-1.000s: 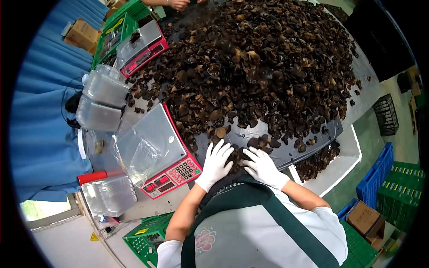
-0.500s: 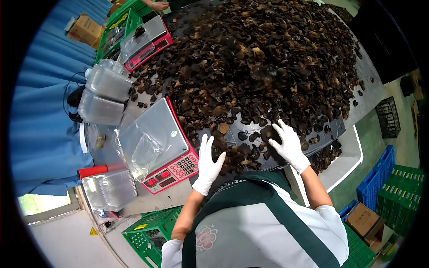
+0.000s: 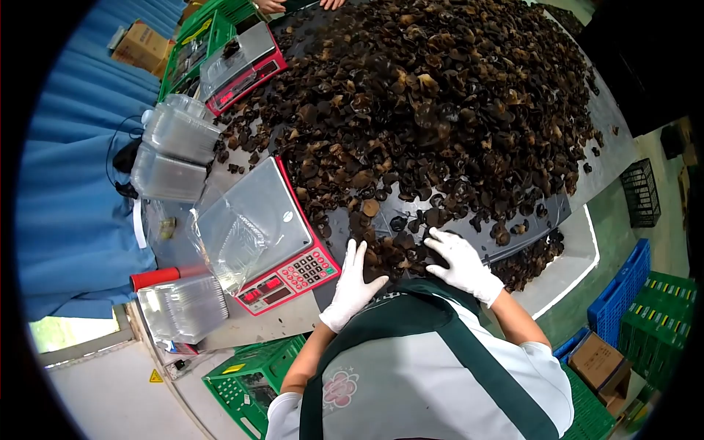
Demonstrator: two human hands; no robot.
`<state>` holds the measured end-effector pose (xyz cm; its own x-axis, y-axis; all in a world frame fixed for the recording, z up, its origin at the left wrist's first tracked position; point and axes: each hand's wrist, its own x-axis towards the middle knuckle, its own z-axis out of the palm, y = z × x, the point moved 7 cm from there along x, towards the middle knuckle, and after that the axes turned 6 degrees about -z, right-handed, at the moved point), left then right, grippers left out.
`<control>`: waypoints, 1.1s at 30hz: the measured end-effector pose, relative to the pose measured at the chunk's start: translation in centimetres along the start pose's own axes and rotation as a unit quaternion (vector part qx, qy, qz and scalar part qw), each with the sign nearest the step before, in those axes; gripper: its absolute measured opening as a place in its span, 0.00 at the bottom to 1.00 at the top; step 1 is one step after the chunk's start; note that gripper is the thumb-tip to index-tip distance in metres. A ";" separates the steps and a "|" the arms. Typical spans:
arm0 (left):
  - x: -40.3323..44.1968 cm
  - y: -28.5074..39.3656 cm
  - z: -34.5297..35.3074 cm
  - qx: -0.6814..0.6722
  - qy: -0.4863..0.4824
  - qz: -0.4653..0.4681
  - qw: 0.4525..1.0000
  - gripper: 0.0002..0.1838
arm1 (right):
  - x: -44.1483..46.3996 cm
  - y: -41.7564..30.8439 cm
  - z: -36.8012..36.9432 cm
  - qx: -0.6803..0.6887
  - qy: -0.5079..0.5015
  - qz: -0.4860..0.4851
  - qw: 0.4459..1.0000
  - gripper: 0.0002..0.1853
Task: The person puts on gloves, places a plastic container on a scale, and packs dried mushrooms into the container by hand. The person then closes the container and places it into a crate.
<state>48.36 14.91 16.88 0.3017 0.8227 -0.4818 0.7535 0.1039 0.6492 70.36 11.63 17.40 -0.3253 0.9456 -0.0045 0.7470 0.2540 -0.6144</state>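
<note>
A big heap of dark brown wood ear mushrooms (image 3: 425, 110) covers the table, which has a dark sheet over it. My left hand (image 3: 353, 290), in a white glove, rests by the near edge with thumb and fingers apart. At its fingertips begins a small cluster of mushrooms (image 3: 392, 253). On the other side of that cluster is my right hand (image 3: 462, 268), gloved too, its fingers stretched out toward the left. Neither hand grips anything that I can see; the undersides of both are hidden.
Left of my left hand stands a red scale (image 3: 282, 282) bearing a clear plastic tray (image 3: 246, 249). Stacked clear containers (image 3: 172, 154) and a second scale (image 3: 246, 66) lie beyond. Another person's hands (image 3: 271, 6) show at the top. A white bin (image 3: 579, 257) sits at the right.
Both hands have drawn back toward my body and closer together, the right one sweeping leftward. Some mushrooms near them have shifted. A second hand of the other person has come into view.
</note>
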 end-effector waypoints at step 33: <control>7.6 -2.7 -1.3 -0.136 0.176 0.018 0.975 0.63 | 9.5 -0.8 5.4 0.009 -0.019 0.098 0.995 0.53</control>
<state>47.82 21.67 12.23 0.0706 0.9643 -0.2554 0.5480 0.1764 0.8176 63.53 19.27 13.57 -0.1966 0.9683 -0.1541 0.7875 0.0623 -0.6131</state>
